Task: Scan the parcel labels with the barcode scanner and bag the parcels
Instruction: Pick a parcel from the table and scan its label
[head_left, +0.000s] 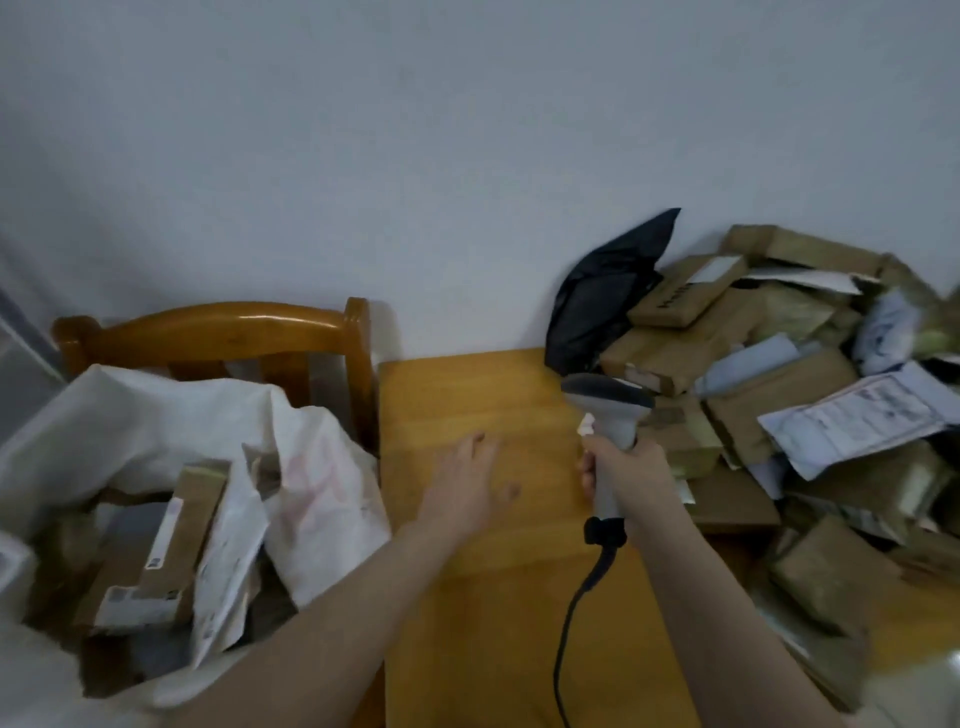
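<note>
A scanner (608, 415) is gripped by the right hand (626, 467); the left hand (467, 483) is spread flat over the table (467, 395), beside piled parcels (769, 384).

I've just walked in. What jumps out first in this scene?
A heap of brown and white parcels sprawls over the right side of the wooden table. In the middle, the right hand holds a grey barcode scanner, while the left hand hovers open above the wood. At the left, a white sack by a wooden chair holds several parcels.
</note>
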